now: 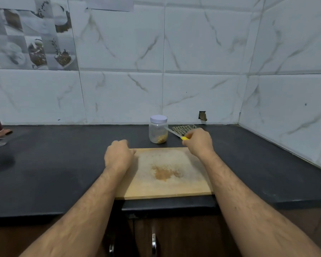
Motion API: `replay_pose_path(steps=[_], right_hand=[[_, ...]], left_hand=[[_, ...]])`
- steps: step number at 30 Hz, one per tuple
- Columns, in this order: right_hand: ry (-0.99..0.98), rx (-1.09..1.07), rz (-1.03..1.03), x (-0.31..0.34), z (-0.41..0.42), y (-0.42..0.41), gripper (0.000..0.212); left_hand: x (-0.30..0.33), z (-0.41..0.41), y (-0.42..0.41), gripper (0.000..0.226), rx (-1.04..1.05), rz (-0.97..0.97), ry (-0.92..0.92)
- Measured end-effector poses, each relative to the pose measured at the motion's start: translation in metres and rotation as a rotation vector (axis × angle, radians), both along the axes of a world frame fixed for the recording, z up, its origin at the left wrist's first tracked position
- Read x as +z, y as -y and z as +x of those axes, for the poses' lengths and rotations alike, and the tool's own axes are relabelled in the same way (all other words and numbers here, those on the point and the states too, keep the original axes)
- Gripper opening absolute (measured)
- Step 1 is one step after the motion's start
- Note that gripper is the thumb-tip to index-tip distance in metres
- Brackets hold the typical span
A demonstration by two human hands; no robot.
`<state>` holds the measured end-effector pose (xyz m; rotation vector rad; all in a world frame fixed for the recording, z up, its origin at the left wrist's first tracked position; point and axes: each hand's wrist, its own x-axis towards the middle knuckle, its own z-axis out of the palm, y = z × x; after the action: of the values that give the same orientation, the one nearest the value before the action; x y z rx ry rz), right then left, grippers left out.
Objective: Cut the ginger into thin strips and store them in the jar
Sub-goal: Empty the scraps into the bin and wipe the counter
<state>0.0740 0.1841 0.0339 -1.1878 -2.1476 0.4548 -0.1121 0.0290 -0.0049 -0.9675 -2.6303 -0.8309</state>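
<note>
On the black countertop, your right hand grips a yellow-handled knife; its blade could topple the white-lidded clear plastic jar just beyond. Your left hand is fisted, seemingly holding nothing.

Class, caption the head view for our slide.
Lidded jar of ginger stands behind the stained cutting board; right hand holds a yellow-handled knife.

Matt wooden board, clear plastic jar
</note>
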Motion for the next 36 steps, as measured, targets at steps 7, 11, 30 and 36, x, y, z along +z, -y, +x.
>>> replay_pose_path(steps=[7,11,30,36], right_hand=[[-0.17,0.18,0.101,0.046,-0.076,-0.037,0.01],[-0.116,0.166,0.114,0.06,-0.119,-0.068,0.01],[0.187,0.11,0.357,0.036,-0.16,-0.086,0.023],[0.012,-0.084,0.189,0.006,-0.111,-0.137,0.037]], left_hand=[[0.008,-0.008,-0.057,0.04,-0.242,-0.002,0.085],[0.001,-0.025,-0.077,0.04,-0.274,-0.004,0.124],[-0.017,-0.032,-0.098,0.037,-0.264,0.051,-0.104],[-0.018,-0.033,-0.098,0.032,-0.271,0.043,-0.085]])
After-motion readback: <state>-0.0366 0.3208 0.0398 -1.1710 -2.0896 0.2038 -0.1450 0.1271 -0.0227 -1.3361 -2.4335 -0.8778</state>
